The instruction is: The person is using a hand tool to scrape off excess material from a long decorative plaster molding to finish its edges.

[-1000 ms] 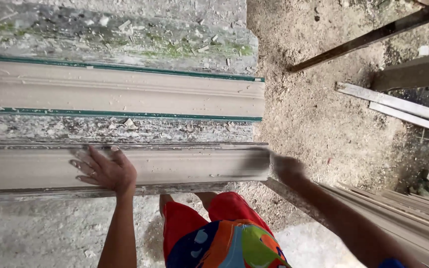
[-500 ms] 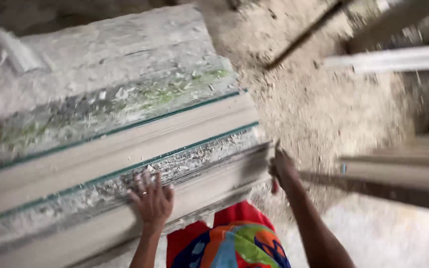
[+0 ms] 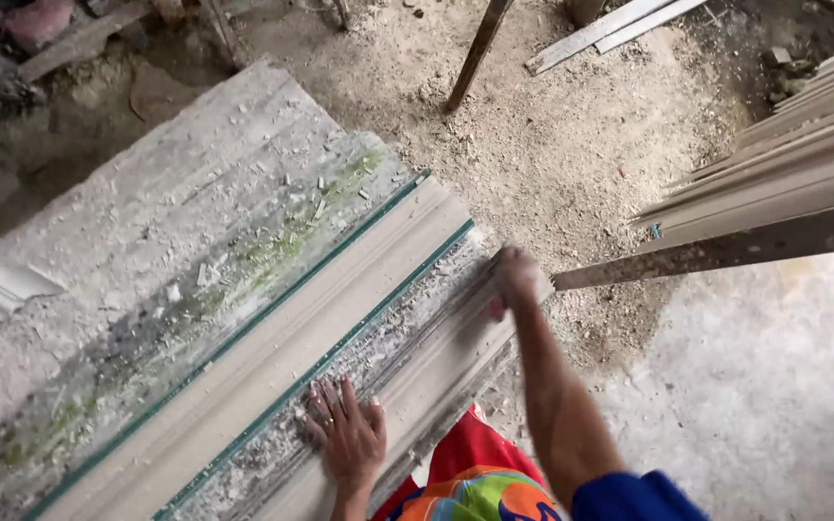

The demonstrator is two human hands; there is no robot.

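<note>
Sawdust-strewn dirt floor (image 3: 552,145), with a dusty grey slab workbench (image 3: 147,241) at 9 o'clock. We note our left hand (image 3: 347,436) lying flat, fingers spread, on the long pale cast moulding strip (image 3: 436,371) at 6 o'clock. Our right hand (image 3: 515,278) is closed around that strip's far end. Stacked pale mouldings (image 3: 784,164) lie at 2 o'clock.

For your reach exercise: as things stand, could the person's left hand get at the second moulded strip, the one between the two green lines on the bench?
Probably yes. The left hand lies flat on the near moulded strip, and the second moulded strip runs just beyond it, with only a band of plaster crumbs between and nothing standing in the way.
</note>
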